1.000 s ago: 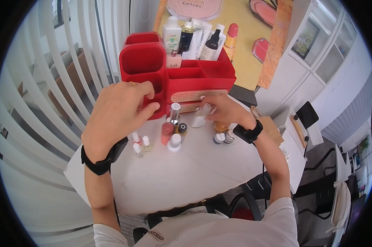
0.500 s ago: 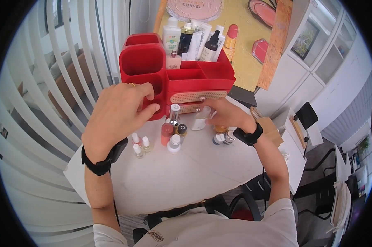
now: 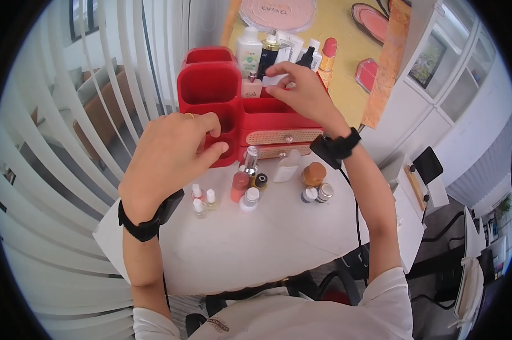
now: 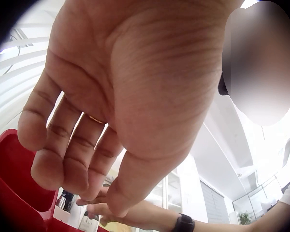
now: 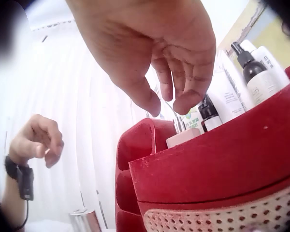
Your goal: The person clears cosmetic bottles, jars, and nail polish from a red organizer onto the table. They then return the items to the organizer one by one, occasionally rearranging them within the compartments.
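Observation:
My right hand [image 3: 309, 93] hovers over the top of a red cosmetics organizer [image 3: 281, 120], its fingers loosely bent with nothing between them. In the right wrist view those fingertips hang just above a pink bottle [image 5: 183, 137] with a silver neck. Beside it in the top compartment stand a dark pump bottle [image 3: 268, 54] and a white bottle [image 3: 248, 54]. My left hand [image 3: 168, 161] hangs relaxed and holds nothing, overlapping the organizer's left cups in the head view. A small frosted bottle [image 3: 287, 167] stands on the table before the drawers.
Several bottles, including a red-capped one [image 3: 240, 186], stand on the white table [image 3: 256, 243] before the organizer. Three nail polish bottles [image 3: 210, 198] sit to the left. An amber jar [image 3: 313, 174] and two small jars [image 3: 324, 193] are at the right.
My right hand has left the frosted bottle by the drawers and risen up and back over the organizer's top. The frosted bottle stays on the table. My left hand keeps its pose.

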`<action>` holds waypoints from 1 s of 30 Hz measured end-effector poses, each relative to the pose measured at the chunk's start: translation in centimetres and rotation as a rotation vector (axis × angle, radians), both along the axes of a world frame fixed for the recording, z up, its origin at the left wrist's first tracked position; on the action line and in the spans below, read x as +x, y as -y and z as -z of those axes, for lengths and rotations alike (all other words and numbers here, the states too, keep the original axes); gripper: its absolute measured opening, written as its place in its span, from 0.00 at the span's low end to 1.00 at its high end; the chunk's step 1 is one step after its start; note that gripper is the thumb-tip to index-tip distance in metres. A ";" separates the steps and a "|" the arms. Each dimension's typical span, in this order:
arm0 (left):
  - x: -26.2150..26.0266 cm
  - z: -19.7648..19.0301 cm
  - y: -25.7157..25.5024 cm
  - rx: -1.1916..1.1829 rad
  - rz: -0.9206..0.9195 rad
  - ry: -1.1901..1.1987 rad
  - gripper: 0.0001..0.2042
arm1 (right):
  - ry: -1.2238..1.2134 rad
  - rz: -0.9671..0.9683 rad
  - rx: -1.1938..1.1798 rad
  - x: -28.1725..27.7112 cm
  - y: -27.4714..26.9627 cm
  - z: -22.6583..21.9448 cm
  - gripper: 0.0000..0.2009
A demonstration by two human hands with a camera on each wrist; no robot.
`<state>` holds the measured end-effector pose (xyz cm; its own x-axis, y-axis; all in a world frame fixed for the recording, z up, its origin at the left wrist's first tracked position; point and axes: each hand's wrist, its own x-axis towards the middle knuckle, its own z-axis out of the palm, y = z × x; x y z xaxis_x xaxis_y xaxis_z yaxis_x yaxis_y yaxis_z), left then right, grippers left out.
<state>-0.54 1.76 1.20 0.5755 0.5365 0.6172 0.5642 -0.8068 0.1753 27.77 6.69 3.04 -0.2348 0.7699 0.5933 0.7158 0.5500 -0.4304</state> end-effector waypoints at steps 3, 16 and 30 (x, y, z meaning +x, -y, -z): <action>-0.3 -0.2 0.0 -0.012 -0.003 0.010 0.09 | 0.045 -0.033 -0.021 -1.2 -2.6 0.3 0.20; -0.5 -0.4 0.3 -0.005 -0.024 0.007 0.09 | 0.163 0.055 0.119 -1.3 -2.4 -1.5 0.24; 1.6 0.7 0.7 -0.030 0.043 -0.044 0.09 | 0.125 -0.036 -0.233 2.4 14.2 4.4 0.21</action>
